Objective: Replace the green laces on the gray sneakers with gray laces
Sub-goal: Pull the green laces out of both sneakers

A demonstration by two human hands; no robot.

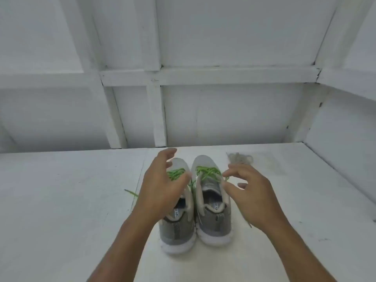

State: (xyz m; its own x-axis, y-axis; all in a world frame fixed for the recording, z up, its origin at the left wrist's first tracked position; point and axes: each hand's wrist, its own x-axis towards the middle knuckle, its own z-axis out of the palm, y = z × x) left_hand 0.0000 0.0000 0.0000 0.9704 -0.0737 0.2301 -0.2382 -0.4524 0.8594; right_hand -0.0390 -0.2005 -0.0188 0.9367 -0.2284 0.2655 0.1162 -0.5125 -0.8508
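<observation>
Unlacing not begun: green laces [207,172] in both shoes [213,222].
Left hand [162,188] spread wide, right hand [250,196] loose, both holding nothing; loosen top eyelets first.

Left hand [160,192], right hand [252,198] bare; forearms [122,241] bare to frame edge; fingers [234,189] slender.

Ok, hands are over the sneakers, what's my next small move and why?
Probably pinch the right sneaker's green lace with the right hand and start pulling it loose: those fingers are beside it, holding nothing, and the gray laces lie untouched behind.
</observation>
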